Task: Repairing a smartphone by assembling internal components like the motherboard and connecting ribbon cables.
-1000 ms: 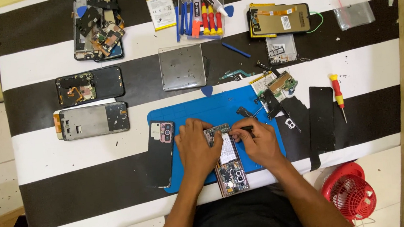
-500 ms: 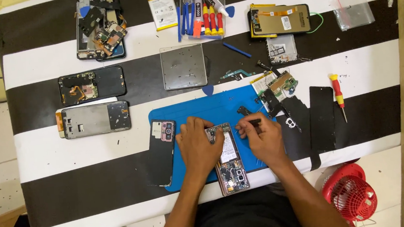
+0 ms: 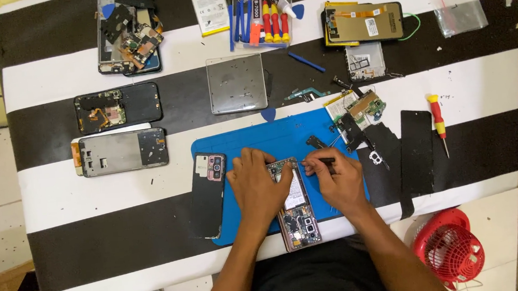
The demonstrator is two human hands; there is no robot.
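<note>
1. Striped black-and-white table (image 3: 59, 186) with a blue mat (image 3: 283, 137)
2. Opened phone (image 3: 294, 204) lies lengthwise toward the person, between both hands
3. Left hand (image 3: 256, 186) presses flat on it, grasping nothing
4. Right hand (image 3: 335, 179) pinches a dark tool (image 3: 322, 161) at the phone's far end

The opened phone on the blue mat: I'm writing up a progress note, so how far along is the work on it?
Done: the opened phone lies with its board and battery exposed, and a back cover sits beside it. In hand: the left hand steadies the phone while the right hand holds a dark tool at its top end. Left: small parts lie loose on the mat.
</note>
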